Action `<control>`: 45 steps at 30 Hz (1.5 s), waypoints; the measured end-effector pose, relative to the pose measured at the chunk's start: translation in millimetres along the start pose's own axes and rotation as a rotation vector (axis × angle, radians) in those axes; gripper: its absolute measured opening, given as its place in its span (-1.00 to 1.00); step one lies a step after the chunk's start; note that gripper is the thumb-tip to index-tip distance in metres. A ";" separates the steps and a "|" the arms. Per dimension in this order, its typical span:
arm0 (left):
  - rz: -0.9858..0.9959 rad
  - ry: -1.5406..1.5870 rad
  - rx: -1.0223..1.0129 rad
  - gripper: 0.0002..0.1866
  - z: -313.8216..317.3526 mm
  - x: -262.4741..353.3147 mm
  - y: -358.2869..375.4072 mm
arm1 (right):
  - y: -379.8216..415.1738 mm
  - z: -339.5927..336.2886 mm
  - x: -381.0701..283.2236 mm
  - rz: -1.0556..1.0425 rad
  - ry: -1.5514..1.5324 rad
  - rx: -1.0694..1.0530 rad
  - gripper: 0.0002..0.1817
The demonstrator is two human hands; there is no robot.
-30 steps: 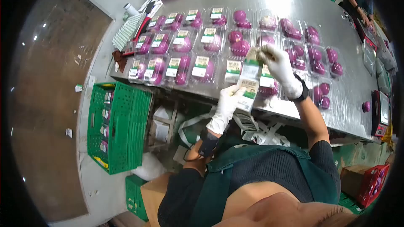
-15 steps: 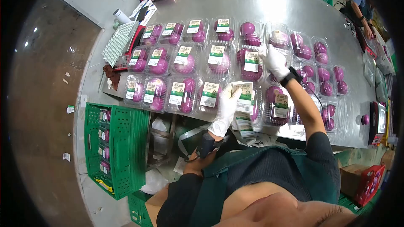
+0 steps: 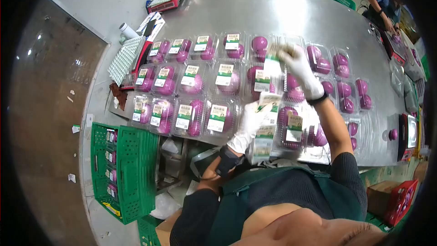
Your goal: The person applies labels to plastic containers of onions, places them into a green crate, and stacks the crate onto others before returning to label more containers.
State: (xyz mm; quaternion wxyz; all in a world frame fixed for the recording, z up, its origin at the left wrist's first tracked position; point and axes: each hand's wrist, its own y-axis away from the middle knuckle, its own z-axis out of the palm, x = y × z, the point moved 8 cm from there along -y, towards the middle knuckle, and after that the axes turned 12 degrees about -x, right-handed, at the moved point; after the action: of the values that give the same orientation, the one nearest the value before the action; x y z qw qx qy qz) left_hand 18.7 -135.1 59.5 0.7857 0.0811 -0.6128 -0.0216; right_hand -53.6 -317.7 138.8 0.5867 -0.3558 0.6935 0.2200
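Observation:
My left hand [image 3: 253,120], in a white glove, grips a strip of printed labels [image 3: 264,142] that hangs down at the table's near edge. Between the fingers of my gloved right hand [image 3: 300,66] is a single white and green label [image 3: 273,67], blurred by motion, above the back rows of boxes. Below it sits a labelled clear plastic box [image 3: 262,82] of round purple vegetables resembling red onions. Another label lies on the box [image 3: 293,130] just right of my left hand. More labelled boxes [image 3: 223,117] stand in rows to the left.
Unlabelled boxes [image 3: 343,95] stand on the right of the metal table [image 3: 218,11]. Scales [image 3: 407,136] sit at its right and left ends. A green crate [image 3: 123,168] holding boxes is at lower left. Another person [image 3: 384,7] works at far right.
My right hand has lifted and moved slightly left, now with a label in its fingers. The left hand is lower in view, still on the label strip. The camera view has shifted.

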 end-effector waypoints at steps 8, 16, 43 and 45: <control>0.063 0.442 0.101 -0.81 -47.1 -11.7 -15.3 | -148.4 -16.4 114.0 0.113 0.961 0.044 -0.53; 0.031 0.281 0.173 -0.83 -44.9 -10.7 -14.7 | -37.5 8.3 76.6 0.133 0.184 -0.294 -0.52; 0.079 -0.231 -0.305 -0.76 242.2 -125.6 137.4 | 288.5 -103.5 86.2 0.165 0.390 -0.023 -0.59; 0.014 0.005 -0.203 -0.77 239.5 -118.8 131.4 | 274.1 -88.5 101.6 0.068 0.679 -0.014 -0.53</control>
State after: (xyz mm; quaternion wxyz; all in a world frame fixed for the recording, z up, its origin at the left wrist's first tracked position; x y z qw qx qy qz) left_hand -250.8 -13.9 22.2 0.7916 -0.0032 -0.6060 -0.0780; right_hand -323.7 -227.4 28.5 0.3123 -0.3896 0.8590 0.1132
